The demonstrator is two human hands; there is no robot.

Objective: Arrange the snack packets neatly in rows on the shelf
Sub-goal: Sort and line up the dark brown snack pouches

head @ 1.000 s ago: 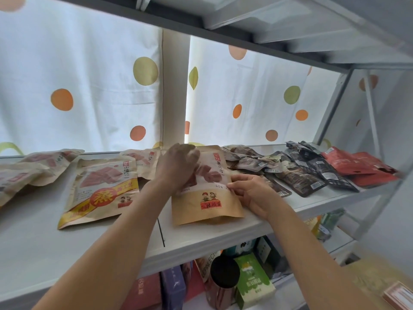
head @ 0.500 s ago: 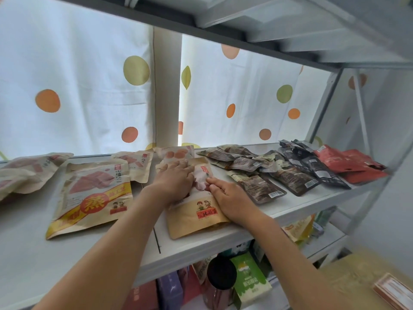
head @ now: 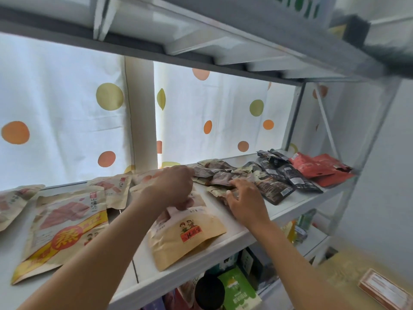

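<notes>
Kraft packet flat on shelf, long axis eleven-to-five.
Left hand pinches its top; right hand, fingers spread, touches brown packets.

**Backlit shelf, bright and slightly soft**

Daylight glows through the white curtain with orange and green dots beyond both hands, washing it pale. The underside of the grey metal upper shelf above the hands sits in shadow. Far right of the right hand and high above it, edges smear with blur. Straight shelf lines bow near the frame borders.
</notes>
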